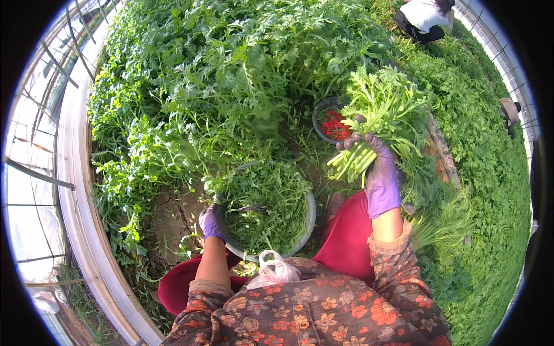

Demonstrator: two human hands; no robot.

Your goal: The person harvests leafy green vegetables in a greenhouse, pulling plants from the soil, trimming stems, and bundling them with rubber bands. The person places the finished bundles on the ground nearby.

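My right hand point(374, 151), in a purple glove with darkened fingers, grips a bunch of leafy greens point(381, 104) by the stems, cut ends towards me. My left hand point(212, 220), gloved alike, is at the left rim of a large round tub point(310, 216) filled with loose green leaves point(268, 207); its fingertips are hidden, so its hold is unclear. Behind the bunch stands a small dark bucket point(318, 116) with red strips or ties point(334, 125) inside. A white plastic bag point(273, 272) lies at my lap, against the tub's near side.
Dense leafy plants point(225, 78) grow ahead. Cut greens point(441, 220) lie at my right, beside a plank-like edge point(441, 151). A pale wall rail point(78, 173) runs along the left. One person point(426, 19) crouches at upper right, another point(510, 112) farther right.
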